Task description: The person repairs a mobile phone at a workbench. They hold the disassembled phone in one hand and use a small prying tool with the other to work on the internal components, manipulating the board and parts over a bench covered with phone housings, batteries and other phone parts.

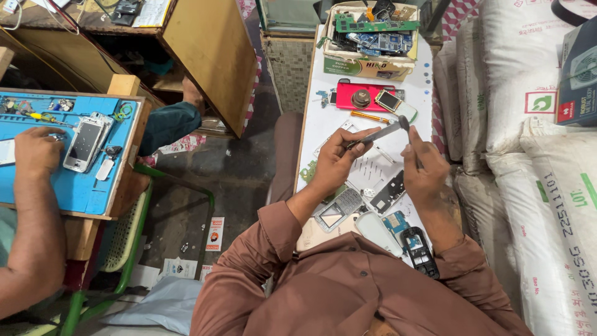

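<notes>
My left hand (339, 157) grips a pair of metal tweezers (380, 132) that slants up to the right over a narrow white bench (323, 121). My right hand (425, 163) is closed just right of the tweezers' tip, pinching something too small to make out. Beneath my hands lie opened phone parts: a white frame (375, 168), a dark circuit piece (389, 193), a grey keypad cover (337, 210), a black phone shell (420, 249) and a white back cover (376, 231). Brown sleeves cover both my arms.
A red case (359, 96), a small phone (395, 104) and an orange screwdriver (368, 116) lie farther up the bench, before a cardboard box of circuit boards (370, 42). White sacks (535, 124) stand right. At left, another person's hand (36, 152) rests on a blue mat (74, 180) beside a phone (85, 142).
</notes>
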